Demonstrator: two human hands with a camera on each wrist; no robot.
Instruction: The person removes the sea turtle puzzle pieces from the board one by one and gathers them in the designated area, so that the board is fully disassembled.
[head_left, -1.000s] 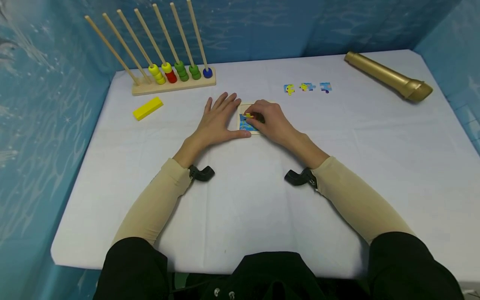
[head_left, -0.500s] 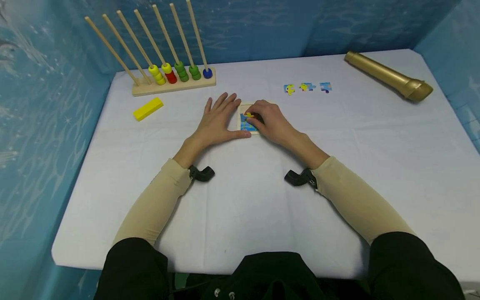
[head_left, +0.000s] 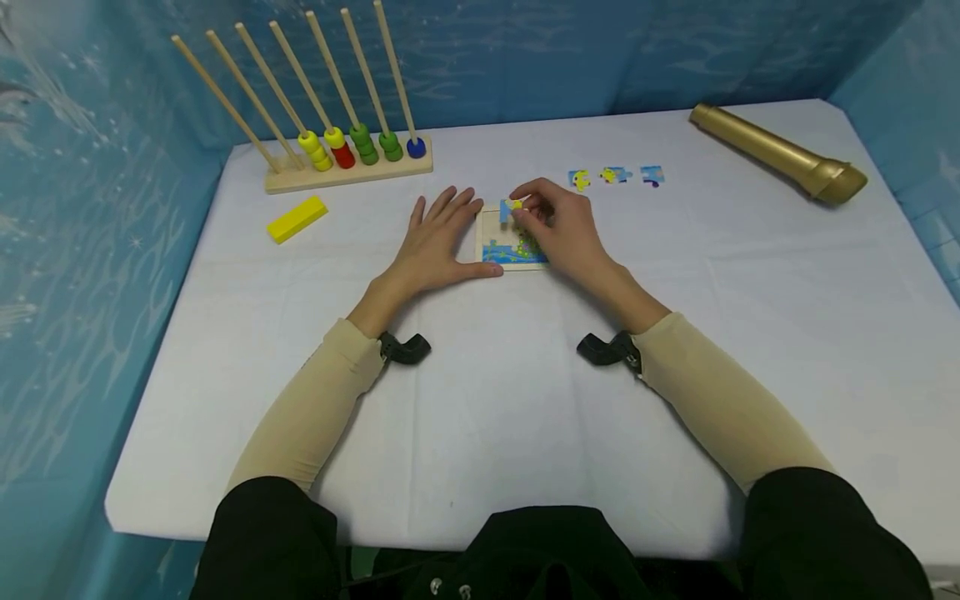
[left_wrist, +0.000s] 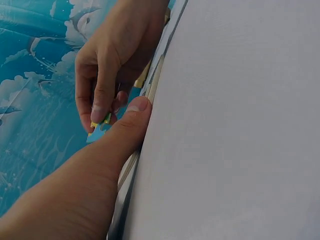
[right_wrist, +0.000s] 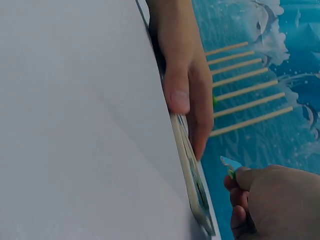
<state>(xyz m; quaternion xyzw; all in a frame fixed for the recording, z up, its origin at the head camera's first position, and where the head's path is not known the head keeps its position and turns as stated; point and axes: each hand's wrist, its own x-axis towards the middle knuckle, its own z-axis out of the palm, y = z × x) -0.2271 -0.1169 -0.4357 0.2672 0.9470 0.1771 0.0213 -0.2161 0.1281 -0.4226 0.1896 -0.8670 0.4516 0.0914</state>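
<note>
A small wooden puzzle frame (head_left: 513, 267) lies mid-table, with blue and yellow pieces along its near side and bare wood at its far left. My left hand (head_left: 435, 246) rests flat beside it, fingers spread, thumb and fingertips at the frame's left edge. Above the frame, my right hand (head_left: 562, 225) pinches a blue and yellow puzzle piece (head_left: 506, 210) between thumb and fingers. In the left wrist view that puzzle piece (left_wrist: 97, 134) hangs from the fingertips, raised off the frame. The right wrist view also has the puzzle piece (right_wrist: 230, 162) held clear of the frame (right_wrist: 187, 165).
Three loose puzzle pieces (head_left: 614, 174) lie in a row beyond the right hand. A wooden bead rack (head_left: 352, 169) with tall rods stands at the back left, a yellow block (head_left: 297, 219) before it. A gold microphone-shaped object (head_left: 772, 152) lies at the back right.
My right hand has lifted the puzzle piece up from the frame and moved slightly away and to the right, uncovering more of the frame. The left hand has stayed in place.
</note>
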